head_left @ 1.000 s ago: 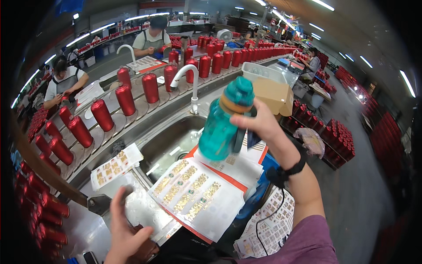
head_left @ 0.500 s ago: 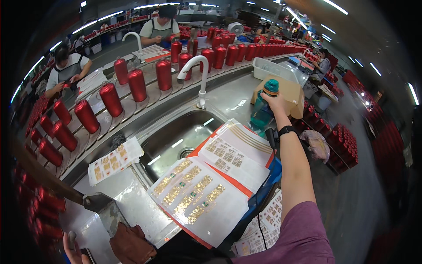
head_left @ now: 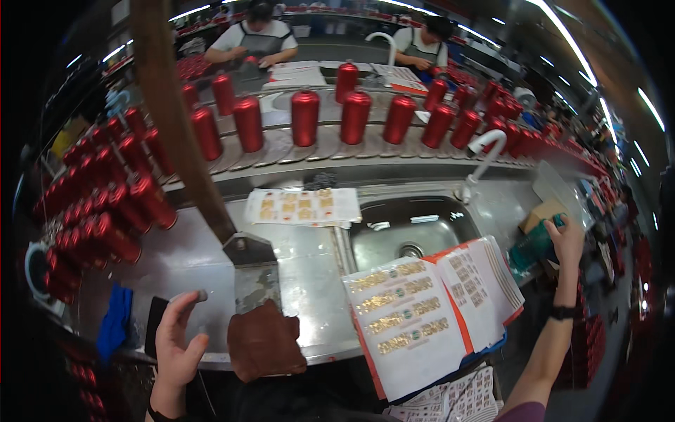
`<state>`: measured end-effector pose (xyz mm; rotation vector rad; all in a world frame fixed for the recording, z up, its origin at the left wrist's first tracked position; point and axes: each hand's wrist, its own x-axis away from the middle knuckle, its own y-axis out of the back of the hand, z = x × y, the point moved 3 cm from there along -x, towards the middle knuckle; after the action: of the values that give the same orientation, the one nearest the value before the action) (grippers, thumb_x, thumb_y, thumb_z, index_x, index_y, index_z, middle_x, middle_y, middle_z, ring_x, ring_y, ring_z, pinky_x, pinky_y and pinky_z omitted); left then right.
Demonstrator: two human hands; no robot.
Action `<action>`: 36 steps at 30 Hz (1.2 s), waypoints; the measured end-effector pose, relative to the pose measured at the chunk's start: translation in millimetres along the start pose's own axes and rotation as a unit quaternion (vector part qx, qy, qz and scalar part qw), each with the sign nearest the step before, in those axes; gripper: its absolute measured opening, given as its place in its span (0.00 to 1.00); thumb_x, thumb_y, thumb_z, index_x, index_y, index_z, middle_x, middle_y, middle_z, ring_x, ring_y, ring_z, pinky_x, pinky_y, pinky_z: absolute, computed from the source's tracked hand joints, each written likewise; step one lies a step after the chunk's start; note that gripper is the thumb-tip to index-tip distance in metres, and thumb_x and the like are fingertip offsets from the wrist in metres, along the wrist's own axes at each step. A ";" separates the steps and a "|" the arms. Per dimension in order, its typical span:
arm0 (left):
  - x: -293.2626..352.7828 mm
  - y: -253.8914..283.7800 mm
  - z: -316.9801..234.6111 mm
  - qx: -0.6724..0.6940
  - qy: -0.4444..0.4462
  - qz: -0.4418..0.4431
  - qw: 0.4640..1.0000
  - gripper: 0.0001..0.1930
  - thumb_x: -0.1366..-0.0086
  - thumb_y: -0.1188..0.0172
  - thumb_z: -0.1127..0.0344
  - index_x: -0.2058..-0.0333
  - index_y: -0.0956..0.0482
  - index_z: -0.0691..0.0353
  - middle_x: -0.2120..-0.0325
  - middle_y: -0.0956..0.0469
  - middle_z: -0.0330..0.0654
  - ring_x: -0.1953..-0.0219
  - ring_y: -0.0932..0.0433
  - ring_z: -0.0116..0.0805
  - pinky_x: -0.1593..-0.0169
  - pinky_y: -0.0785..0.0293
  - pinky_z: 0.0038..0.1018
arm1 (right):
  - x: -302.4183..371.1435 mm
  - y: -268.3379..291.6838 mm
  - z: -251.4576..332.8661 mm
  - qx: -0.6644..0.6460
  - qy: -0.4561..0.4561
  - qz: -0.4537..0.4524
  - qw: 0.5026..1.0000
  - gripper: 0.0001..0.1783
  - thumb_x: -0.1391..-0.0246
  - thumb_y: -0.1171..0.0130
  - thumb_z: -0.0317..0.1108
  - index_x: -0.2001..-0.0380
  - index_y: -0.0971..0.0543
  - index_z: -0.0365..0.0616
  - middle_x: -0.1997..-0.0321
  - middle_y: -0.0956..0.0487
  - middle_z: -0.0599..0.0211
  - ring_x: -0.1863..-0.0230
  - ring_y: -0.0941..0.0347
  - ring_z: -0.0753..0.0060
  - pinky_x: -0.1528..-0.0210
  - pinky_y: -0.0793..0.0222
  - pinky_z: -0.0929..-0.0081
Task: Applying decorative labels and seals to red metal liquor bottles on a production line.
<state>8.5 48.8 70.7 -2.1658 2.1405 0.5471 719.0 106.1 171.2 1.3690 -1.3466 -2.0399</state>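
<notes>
At the right end of the metal counter, my right hand [head_left: 567,243] is closed round the top of a teal plastic bottle [head_left: 532,246], which stands beside a brown cardboard box. My left hand [head_left: 177,344] is raised over the front left of the counter, thumb and fingers apart, with nothing between them. One of its fingertips has a grey covering. A flat black object [head_left: 154,325] lies next to that hand, partly hidden by it. Nearby, a brown cloth [head_left: 266,341] hangs over the counter's front edge. Sheets of gold decals [head_left: 404,344] rest on an orange folder in front of the sink.
A sink [head_left: 450,228] with a white tap [head_left: 485,158] is set into the counter. Red bottles [head_left: 304,118] line a conveyor behind it; more crowd the left. A wooden post [head_left: 172,105] rises at left. A blue cloth [head_left: 116,323] lies far left. Two people work opposite.
The view has swung to the left. My left hand has come further into view, raised and spread. My right hand keeps its hold on the teal bottle.
</notes>
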 end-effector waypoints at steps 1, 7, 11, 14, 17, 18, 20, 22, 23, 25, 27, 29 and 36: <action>-0.3 1.8 -3.4 0.009 0.010 0.000 1.000 0.32 0.41 0.34 0.63 0.41 0.33 0.71 0.44 0.31 0.49 0.38 0.33 0.40 0.31 0.43 0.37 | 15.5 22.3 56.0 -0.070 0.004 0.040 0.997 0.26 0.52 0.30 0.43 0.54 0.19 0.34 0.66 0.16 0.56 0.63 0.19 0.58 0.55 0.26 0.66; 11.2 23.7 20.2 0.041 0.049 -0.020 0.998 0.24 0.41 0.35 0.67 0.48 0.26 0.72 0.51 0.24 0.47 0.46 0.25 0.37 0.38 0.33 0.31 | 73.4 29.4 315.4 -0.325 0.301 0.268 0.855 0.16 0.47 0.32 0.42 0.62 0.15 0.41 0.73 0.18 0.68 0.75 0.25 0.81 0.71 0.30 0.79; 22.8 40.8 37.0 0.007 0.080 -0.022 0.996 0.21 0.44 0.33 0.67 0.52 0.21 0.70 0.56 0.21 0.49 0.50 0.22 0.37 0.43 0.30 0.29 | 55.0 -23.7 440.0 -0.211 0.386 0.162 0.883 0.21 0.53 0.33 0.53 0.68 0.14 0.47 0.69 0.17 0.53 0.64 0.19 0.52 0.58 0.24 0.58; 40.0 73.5 56.7 -0.034 0.105 -0.001 0.994 0.22 0.40 0.35 0.61 0.52 0.23 0.71 0.56 0.22 0.45 0.50 0.24 0.35 0.44 0.29 0.30 | 17.9 -62.1 512.8 -0.153 0.311 0.188 0.919 0.27 0.56 0.31 0.55 0.59 0.16 0.46 0.61 0.16 0.55 0.56 0.19 0.54 0.53 0.25 0.60; 64.2 107.2 83.0 -0.014 0.157 0.044 0.987 0.23 0.34 0.48 0.80 0.39 0.33 0.69 0.42 0.28 0.51 0.42 0.27 0.38 0.40 0.32 0.31 | -17.4 -101.4 558.1 -0.143 0.267 0.096 0.948 0.39 0.58 0.30 0.59 0.52 0.22 0.37 0.55 0.18 0.47 0.52 0.20 0.52 0.50 0.25 0.57; 65.3 112.6 81.1 -0.002 0.151 0.002 0.989 0.20 0.34 0.49 0.82 0.43 0.30 0.71 0.46 0.25 0.50 0.45 0.24 0.37 0.40 0.32 0.30 | -29.8 -115.6 574.0 -0.205 0.259 0.101 0.939 0.42 0.59 0.30 0.61 0.49 0.24 0.36 0.54 0.19 0.45 0.51 0.21 0.51 0.50 0.25 0.57; 62.6 120.3 95.0 0.028 0.156 -0.001 0.987 0.20 0.34 0.49 0.82 0.43 0.30 0.71 0.47 0.24 0.50 0.45 0.24 0.37 0.40 0.32 0.30 | -77.8 -162.0 583.7 -0.322 0.293 0.056 0.898 0.51 0.63 0.29 0.65 0.44 0.26 0.35 0.50 0.20 0.42 0.47 0.23 0.47 0.47 0.26 0.58; 75.1 136.3 89.5 0.025 0.197 -0.049 0.979 0.20 0.34 0.47 0.81 0.43 0.30 0.72 0.49 0.23 0.49 0.45 0.24 0.37 0.39 0.32 0.30 | -17.7 -131.1 650.2 -0.288 0.266 0.133 0.910 0.54 0.58 0.34 0.68 0.39 0.32 0.36 0.45 0.23 0.44 0.42 0.26 0.48 0.43 0.30 0.60; 71.0 136.6 89.5 0.029 0.201 -0.053 0.978 0.20 0.34 0.47 0.81 0.43 0.30 0.72 0.49 0.23 0.49 0.45 0.24 0.37 0.39 0.32 0.30 | -15.7 -130.1 662.0 -0.257 0.293 0.168 0.906 0.59 0.59 0.37 0.74 0.35 0.36 0.37 0.40 0.26 0.44 0.39 0.28 0.50 0.40 0.32 0.60; 61.4 135.7 88.2 0.048 0.170 -0.042 0.983 0.20 0.33 0.45 0.78 0.43 0.30 0.72 0.49 0.23 0.50 0.45 0.24 0.37 0.39 0.32 0.31 | -21.9 -156.8 678.5 -0.246 0.273 0.208 0.907 0.68 0.68 0.33 0.76 0.33 0.41 0.37 0.42 0.26 0.41 0.41 0.26 0.45 0.40 0.33 0.59; 60.4 138.3 88.7 0.038 0.176 -0.052 0.982 0.19 0.33 0.43 0.77 0.44 0.29 0.72 0.49 0.23 0.50 0.45 0.24 0.38 0.39 0.32 0.31 | 12.7 -169.1 679.0 -0.479 0.265 0.181 0.817 0.66 0.68 0.30 0.72 0.33 0.42 0.41 0.43 0.24 0.43 0.42 0.26 0.46 0.41 0.32 0.60; 46.1 127.8 95.1 0.059 0.140 0.000 0.988 0.20 0.34 0.41 0.75 0.44 0.29 0.72 0.49 0.23 0.50 0.45 0.24 0.39 0.39 0.32 0.31 | -53.0 -224.7 622.4 -0.312 0.363 -0.021 0.878 0.57 0.66 0.27 0.63 0.35 0.39 0.51 0.45 0.23 0.49 0.44 0.25 0.48 0.43 0.31 0.61; 15.5 121.9 61.5 -0.057 0.054 -0.003 0.997 0.18 0.43 0.34 0.64 0.56 0.20 0.66 0.62 0.18 0.48 0.58 0.19 0.41 0.51 0.26 0.32 | -5.6 -170.9 601.3 -0.485 0.245 0.063 0.837 0.40 0.57 0.28 0.51 0.43 0.29 0.45 0.47 0.22 0.53 0.49 0.23 0.55 0.46 0.29 0.65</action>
<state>-124.1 45.9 34.5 -2.3105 2.2069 0.5793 246.2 505.2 82.6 1.1120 -0.0905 -1.6709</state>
